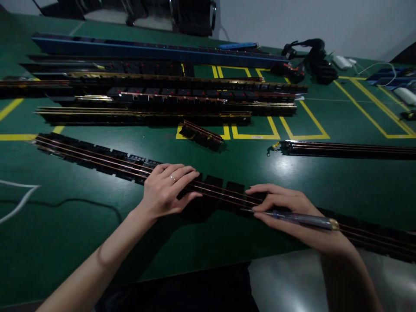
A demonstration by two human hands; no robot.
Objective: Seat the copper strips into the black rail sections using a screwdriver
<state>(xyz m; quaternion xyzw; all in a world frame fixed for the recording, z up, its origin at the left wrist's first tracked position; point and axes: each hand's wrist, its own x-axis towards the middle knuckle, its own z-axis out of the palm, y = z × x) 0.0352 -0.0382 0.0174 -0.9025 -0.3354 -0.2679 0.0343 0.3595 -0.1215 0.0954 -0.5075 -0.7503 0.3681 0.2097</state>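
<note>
A long black track strip with copper-coloured rails [224,190] runs slantwise across the green table under both hands. My left hand [169,186], with a ring on one finger, is wrapped over the strip near its middle and grips it. In my right hand [289,208] lies a slim screwdriver [302,219] with a clear grey handle and a gold-coloured end. Its thin tip points left and is at the near edge of the strip, though I cannot tell whether it touches. Fingers of my right hand also rest at the rails.
Several black strips with brass and copper rails [143,115] lie behind, before a long blue beam [156,50]. A short track piece [201,134] sits mid-table. Another strip [351,149] lies right. A black device [312,60] and white cable [377,67] are at the back right.
</note>
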